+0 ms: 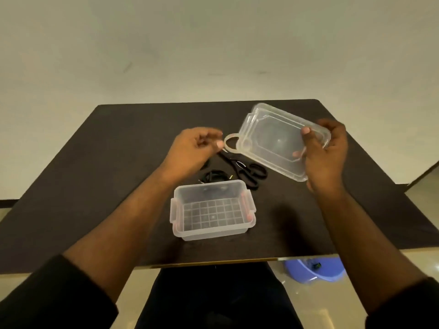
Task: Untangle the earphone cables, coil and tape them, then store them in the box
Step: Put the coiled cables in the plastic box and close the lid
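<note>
Clear plastic box (212,211) empty, lid (275,138) in right hand (325,153).

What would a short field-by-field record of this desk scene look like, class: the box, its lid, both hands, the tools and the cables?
box: clear plastic box, open and empty, on the dark table
lid: clear lid, tilted, held off the table
right hand: right hand grips the lid's edge
left hand: left hand loosely curled above the table; nothing clearly held
tape: tape roll beyond the box, partly behind the lid
scissors: black scissors lying flat
cables: black earphone cables behind the box, not in it
</note>
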